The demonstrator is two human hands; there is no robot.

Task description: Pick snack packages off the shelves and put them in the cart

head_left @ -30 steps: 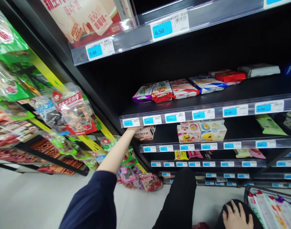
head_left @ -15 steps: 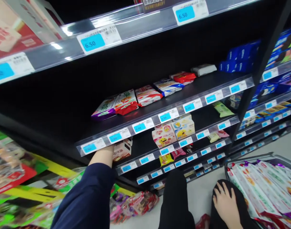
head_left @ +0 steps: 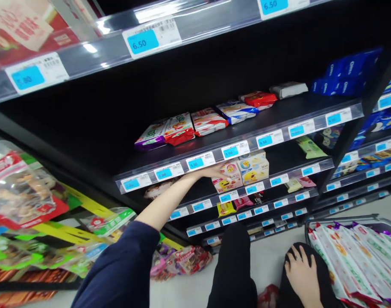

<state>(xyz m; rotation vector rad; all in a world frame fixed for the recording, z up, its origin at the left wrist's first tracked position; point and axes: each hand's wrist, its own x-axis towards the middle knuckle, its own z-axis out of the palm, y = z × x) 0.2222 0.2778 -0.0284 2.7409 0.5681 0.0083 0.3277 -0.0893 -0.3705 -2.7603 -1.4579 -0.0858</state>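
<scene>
My left hand (head_left: 211, 172) reaches under the lip of the middle shelf to a pink-and-white snack box (head_left: 226, 180). Its fingers stretch out against the box's upper left front, partly in shadow; I see no grip around it. Beside that box stands a yellow-and-white snack box (head_left: 254, 168). On my knee rests my right hand (head_left: 302, 271), fingers spread and holding nothing. Farther left on the same lower shelf, a brown-and-white package (head_left: 158, 189) is partly hidden by my forearm and the shelf edge.
Snack packets (head_left: 210, 121) lie along the middle shelf (head_left: 278, 116), with blue boxes (head_left: 349, 72) at its right end. A basket (head_left: 345, 219) full of long white packs stands by my right knee. Bagged snacks (head_left: 25, 196) hang at left; more bags (head_left: 189, 260) are on the floor.
My left hand has moved right along the lower shelf, from the brown-and-white package to the pink-and-white box. The view has shifted slightly. My right hand stays on my knee.
</scene>
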